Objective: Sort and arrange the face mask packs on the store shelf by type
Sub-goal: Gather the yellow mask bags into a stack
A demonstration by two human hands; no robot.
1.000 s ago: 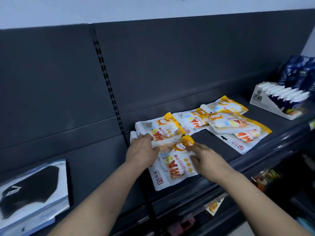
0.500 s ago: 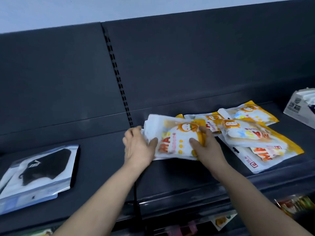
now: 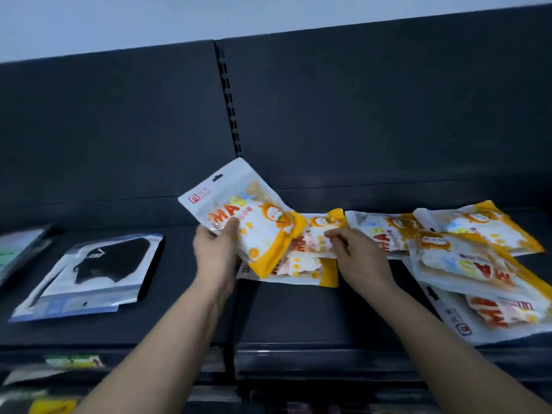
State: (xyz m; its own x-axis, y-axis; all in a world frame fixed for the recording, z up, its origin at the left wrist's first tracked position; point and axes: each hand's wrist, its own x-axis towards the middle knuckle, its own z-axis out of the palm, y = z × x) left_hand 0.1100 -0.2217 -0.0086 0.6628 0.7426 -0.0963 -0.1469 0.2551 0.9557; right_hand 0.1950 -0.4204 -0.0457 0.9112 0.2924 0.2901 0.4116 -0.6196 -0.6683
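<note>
Head view: left hand (image 3: 215, 249) clamped on one orange pack (image 3: 248, 222), lifted clear of the shelf (image 3: 298, 321) and tilted, hang-hole corner up toward the back panel. Right hand (image 3: 357, 258) pinching the edge of a second orange pack (image 3: 316, 234), lying on a third (image 3: 301, 268) flat on the shelf just below the raised one. Further right, a loose heap of the same orange type (image 3: 466, 258), overlapping at odd angles, one large pack (image 3: 493, 318) hanging toward the shelf's front edge. Well apart to the left, a black mask pack (image 3: 98, 264) lying flat, alone on its own stretch of shelf, and at the far left edge a sliver of another pack (image 3: 15, 249), blurred, type not clear. Judged from this layout: types already separated roughly, black to the left, orange to the right, so the sorting looks mostly done. Arranging still largely left: orange packs not squared, not stacked, facing different ways. Likely step in hand: gathering the orange ones into one neat pile.
</note>
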